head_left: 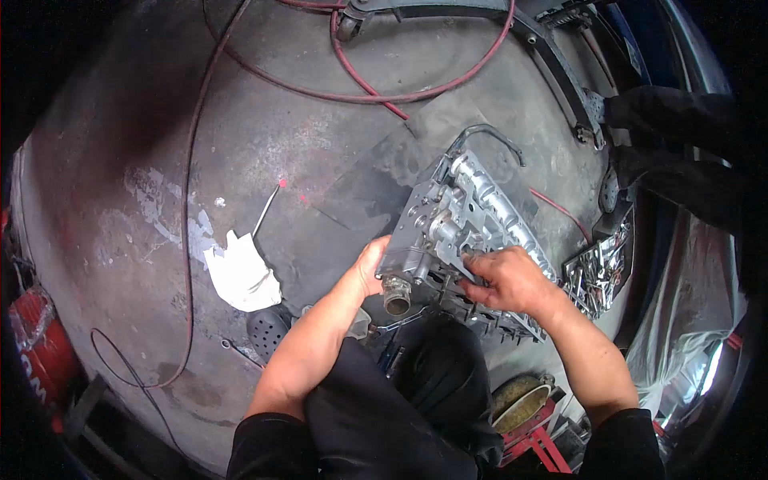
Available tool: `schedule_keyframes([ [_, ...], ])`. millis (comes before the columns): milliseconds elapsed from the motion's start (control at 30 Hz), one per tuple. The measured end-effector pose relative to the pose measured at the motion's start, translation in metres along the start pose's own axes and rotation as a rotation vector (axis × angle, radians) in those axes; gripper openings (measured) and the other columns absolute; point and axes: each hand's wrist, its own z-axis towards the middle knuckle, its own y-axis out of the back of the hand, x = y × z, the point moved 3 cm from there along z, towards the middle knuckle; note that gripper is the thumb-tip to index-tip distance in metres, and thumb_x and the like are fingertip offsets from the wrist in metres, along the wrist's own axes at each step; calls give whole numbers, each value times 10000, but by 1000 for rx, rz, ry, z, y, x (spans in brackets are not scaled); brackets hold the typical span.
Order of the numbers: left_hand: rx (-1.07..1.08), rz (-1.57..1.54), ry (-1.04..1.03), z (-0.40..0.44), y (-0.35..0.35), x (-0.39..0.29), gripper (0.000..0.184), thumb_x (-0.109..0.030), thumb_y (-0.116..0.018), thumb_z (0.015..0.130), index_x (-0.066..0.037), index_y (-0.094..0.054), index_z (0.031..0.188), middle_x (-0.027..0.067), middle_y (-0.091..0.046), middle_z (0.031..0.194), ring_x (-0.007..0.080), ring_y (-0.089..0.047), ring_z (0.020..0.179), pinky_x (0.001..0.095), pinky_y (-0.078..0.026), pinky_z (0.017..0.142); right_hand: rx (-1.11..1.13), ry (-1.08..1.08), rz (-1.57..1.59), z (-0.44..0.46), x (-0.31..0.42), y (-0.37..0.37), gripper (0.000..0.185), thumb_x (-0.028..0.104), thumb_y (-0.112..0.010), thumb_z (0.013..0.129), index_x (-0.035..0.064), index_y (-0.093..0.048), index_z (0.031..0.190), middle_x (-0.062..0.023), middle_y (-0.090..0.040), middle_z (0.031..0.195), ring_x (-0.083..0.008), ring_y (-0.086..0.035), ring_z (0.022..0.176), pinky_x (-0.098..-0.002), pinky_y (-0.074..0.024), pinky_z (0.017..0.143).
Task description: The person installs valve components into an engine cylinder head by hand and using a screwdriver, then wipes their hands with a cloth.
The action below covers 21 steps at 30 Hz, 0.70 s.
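A silver-grey engine cylinder head (448,216) is tilted in front of my knees, its valve-gear side facing up. Along its far right side runs a row of shaft bearings (500,200), and a round pipe outlet (397,296) sticks out at the near left corner. My left hand (373,264) grips the left end, with its fingers partly hidden behind the casting. Across the middle of the near side, my right hand (508,280) is closed with curled fingers against the metal; its fingertips are partly hidden. A black cable (484,132) loops off the far end.
A white cloth (242,274) and a thin screwdriver (268,210) lie on the floor at left. Red hoses (368,98) cross the floor ahead. A tray of sockets and tools (596,276) is at right, near another person's legs (676,148). A wrench (242,353) lies by my shoe (270,332).
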Motion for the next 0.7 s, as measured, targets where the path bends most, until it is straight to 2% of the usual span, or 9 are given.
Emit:
schedule_keyframes([
  [67, -126, 112, -24, 6, 1, 0, 422, -353, -555, 945, -15, -670, 1170, 131, -721, 1058, 260, -707, 888, 438, -582, 800, 18, -29, 38, 0, -1, 4, 341, 245, -741, 829, 11, -688, 1073, -152, -658, 750, -351, -661, 681, -436, -517, 614],
  [133, -82, 78, -31, 11, 1, 3, 412, -349, -546, 950, -16, -674, 1157, 124, -719, 1062, 254, -708, 886, 430, -589, 782, 4, -14, 48, -1, -2, 5, 349, 242, -745, 825, 8, -687, 1077, -152, -655, 748, -350, -656, 668, -431, -516, 610],
  [233, -113, 39, -85, 13, 2, 1, 392, -333, -551, 950, -25, -668, 1162, 125, -715, 1055, 247, -709, 881, 424, -595, 751, 96, -87, 5, 1, -3, 2, 379, 287, -696, 849, 47, -652, 1140, -131, -685, 846, -360, -672, 782, -464, -528, 661],
  [333, -169, 54, -176, 13, 6, 1, 390, -345, -537, 958, -35, -662, 1161, 123, -712, 1027, 243, -712, 846, 416, -598, 709, 13, -12, -7, 2, 2, -3, 305, 253, -743, 829, 27, -687, 1025, -140, -650, 720, -353, -656, 672, -452, -508, 595],
  [433, -269, 80, -134, 7, 5, -2, 302, -260, -561, 976, -51, -640, 1180, 115, -707, 989, 239, -708, 793, 413, -605, 679, 19, -22, -49, 2, 5, -4, 298, 269, -732, 836, 38, -689, 1020, -136, -653, 713, -354, -659, 675, -451, -513, 595],
  [500, -254, 129, -315, 4, -11, -6, 238, -128, -588, 974, -63, -623, 1201, 106, -705, 964, 228, -703, 765, 410, -614, 667, -2, -27, -25, 1, 5, -3, 302, 271, -732, 836, 45, -691, 1032, -139, -654, 716, -354, -661, 677, -448, -516, 599],
  [600, -281, 92, -302, 16, 3, -5, 304, 9, -595, 948, -76, -601, 1239, 104, -703, 963, 215, -701, 771, 401, -620, 661, -24, -26, -4, -1, 3, -4, 315, 275, -732, 834, 53, -694, 1054, -145, -658, 726, -354, -665, 685, -444, -520, 608],
  [633, -278, 93, -304, 18, 7, -3, 304, 9, -595, 948, -76, -601, 1239, 104, -703, 963, 215, -701, 771, 401, -620, 661, -29, -21, -4, -1, 3, -3, 323, 276, -732, 833, 54, -694, 1064, -148, -661, 734, -353, -668, 692, -443, -521, 612],
  [700, -249, 161, -329, 18, 15, 1, 293, -169, -593, 986, -56, -595, 1256, 132, -707, 997, 242, -705, 809, 420, -611, 698, 0, -42, -10, 0, 6, -1, 331, 278, -732, 833, 48, -691, 1067, -150, -663, 741, -353, -670, 699, -446, -521, 615],
])
